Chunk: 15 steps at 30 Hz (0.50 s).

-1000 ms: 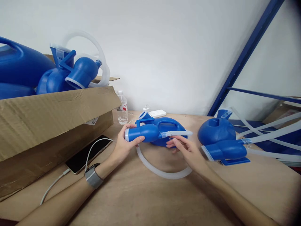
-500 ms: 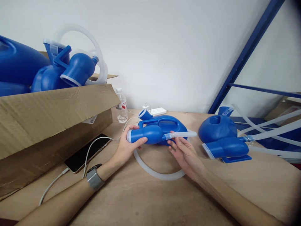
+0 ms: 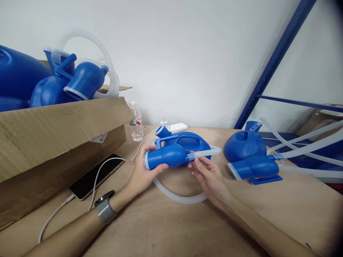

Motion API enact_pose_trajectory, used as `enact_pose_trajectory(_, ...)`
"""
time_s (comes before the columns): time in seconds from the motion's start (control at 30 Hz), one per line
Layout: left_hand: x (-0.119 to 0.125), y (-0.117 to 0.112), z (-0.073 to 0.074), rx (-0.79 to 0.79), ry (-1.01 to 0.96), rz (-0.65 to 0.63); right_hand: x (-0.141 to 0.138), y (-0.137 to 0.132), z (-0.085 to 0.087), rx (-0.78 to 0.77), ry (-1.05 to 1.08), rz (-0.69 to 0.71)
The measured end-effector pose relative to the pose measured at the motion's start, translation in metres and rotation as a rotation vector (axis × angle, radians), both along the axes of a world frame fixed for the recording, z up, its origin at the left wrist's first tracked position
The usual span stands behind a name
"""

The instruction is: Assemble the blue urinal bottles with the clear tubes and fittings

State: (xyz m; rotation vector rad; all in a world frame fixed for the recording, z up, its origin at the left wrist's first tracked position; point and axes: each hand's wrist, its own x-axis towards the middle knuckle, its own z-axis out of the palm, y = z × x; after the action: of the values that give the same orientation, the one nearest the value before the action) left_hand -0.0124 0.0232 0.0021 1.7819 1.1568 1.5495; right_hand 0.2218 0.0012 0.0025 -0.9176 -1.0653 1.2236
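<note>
My left hand (image 3: pixel 146 167) is wrapped round a blue plastic urinal funnel (image 3: pixel 168 156), its white-rimmed wide end toward the left. A clear sleeve sits on the funnel's narrow neck, where a whitish hose (image 3: pixel 209 151) joins it. My right hand (image 3: pixel 210 178) pinches the hose at this joint between thumb and fingers; a metal clip there is mostly hidden. Right behind the funnel lies a blue urinal bottle (image 3: pixel 197 141) with a moulded handle and an angled spout. The hose curves round onto the table below my hands.
At left, a cardboard box (image 3: pixel 61 123) holds several blue bottles and hoses. A phone (image 3: pixel 96 176) with a white cable, a water bottle (image 3: pixel 136 123) and a power strip (image 3: pixel 177 127) are nearby. Another blue bottle (image 3: pixel 245 146) and funnel (image 3: pixel 254 167) with hoses lie at right, before blue shelving (image 3: pixel 276 64).
My right fingertips have shifted slightly down the joint, and the clip seen there before is now largely covered. The whole view has moved a little; my left hand keeps its hold.
</note>
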Motion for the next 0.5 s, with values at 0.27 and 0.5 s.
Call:
enact_pose_trajectory(0.27, -0.002, -0.001, -0.005, 0.035, 0.003, -0.004, 0.001, 0.001, -0.001, 0.022, -0.019, -0.031)
enact_pose_trajectory(0.5, -0.002, 0.001, -0.015, 0.086, 0.035, 0.052, 0.0, 0.0, 0.006, -0.09, 0.094, 0.0)
